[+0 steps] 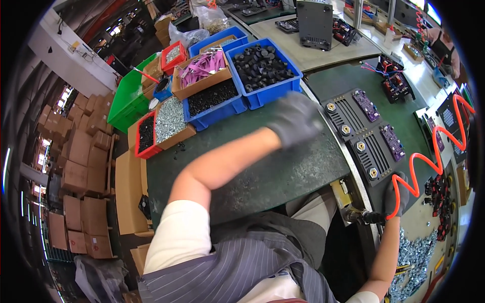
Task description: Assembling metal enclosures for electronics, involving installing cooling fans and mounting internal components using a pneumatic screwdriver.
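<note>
My left hand (297,120), in a grey glove, is over the green bench just right of the blue bin of black rubber pieces (265,65). It is smeared by motion, so its grip does not show. To its right are two black slotted panels (373,160), each bearing a purple circuit board (366,105) and brass-coloured fittings with nuts (360,147). My right hand (395,198), also gloved, is below the panels, beside a red coiled hose (415,157) that crosses in front of it. Next to it is a black and metal air tool (373,217). Its fingers are mostly hidden.
Far left on the bench stand bins of black screws (211,100), silver screws (171,120) and pink strips (203,68). A heap of silver hardware (414,262) lies at lower right. Wired assemblies (396,83) stand beyond the panels. Another person (444,48) is at far right.
</note>
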`<move>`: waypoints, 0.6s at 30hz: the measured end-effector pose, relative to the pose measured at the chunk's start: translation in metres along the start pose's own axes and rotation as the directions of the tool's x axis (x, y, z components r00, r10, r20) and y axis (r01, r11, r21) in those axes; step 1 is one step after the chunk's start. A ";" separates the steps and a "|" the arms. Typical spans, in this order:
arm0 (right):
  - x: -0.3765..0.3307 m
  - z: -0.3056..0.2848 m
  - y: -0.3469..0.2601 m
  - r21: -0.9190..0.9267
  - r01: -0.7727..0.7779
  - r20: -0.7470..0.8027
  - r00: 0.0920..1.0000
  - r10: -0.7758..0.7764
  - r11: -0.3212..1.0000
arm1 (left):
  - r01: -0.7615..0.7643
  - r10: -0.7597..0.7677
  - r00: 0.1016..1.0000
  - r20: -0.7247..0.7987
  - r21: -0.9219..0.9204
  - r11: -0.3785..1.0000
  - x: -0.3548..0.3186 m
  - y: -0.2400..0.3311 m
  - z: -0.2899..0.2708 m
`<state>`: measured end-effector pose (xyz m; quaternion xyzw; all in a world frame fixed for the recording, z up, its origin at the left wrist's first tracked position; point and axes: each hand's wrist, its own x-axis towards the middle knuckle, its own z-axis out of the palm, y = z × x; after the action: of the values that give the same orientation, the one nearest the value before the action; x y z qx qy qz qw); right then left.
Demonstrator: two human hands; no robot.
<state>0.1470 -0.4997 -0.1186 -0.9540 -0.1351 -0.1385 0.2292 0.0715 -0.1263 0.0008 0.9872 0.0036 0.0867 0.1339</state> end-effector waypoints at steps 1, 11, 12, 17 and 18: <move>0.001 0.001 0.001 0.035 0.009 -0.006 1.000 -0.008 0.999 | -0.035 0.053 0.975 -0.215 0.087 0.996 0.000 -0.042 -0.006; -0.008 -0.008 -0.006 -0.066 0.004 -0.008 1.000 -0.004 0.998 | 0.729 -0.626 0.674 -0.391 0.490 0.478 0.024 -0.218 -0.096; -0.009 -0.009 -0.010 -0.043 -0.032 -0.014 0.999 0.031 0.999 | 0.725 -0.624 0.679 -0.386 0.487 0.487 0.028 -0.220 -0.097; -0.010 -0.011 -0.004 -0.071 -0.008 -0.030 1.000 0.006 0.997 | 0.692 -0.629 0.692 -0.354 0.572 0.440 0.046 -0.226 -0.095; -0.010 -0.011 -0.006 -0.073 -0.020 -0.022 1.000 0.018 0.997 | 0.701 -0.652 0.674 -0.347 0.579 0.416 0.049 -0.225 -0.093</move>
<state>0.1337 -0.5017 -0.1103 -0.9615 -0.1184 -0.1511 0.1966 0.1076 0.1172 0.0381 0.8738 0.4362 0.0512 -0.2088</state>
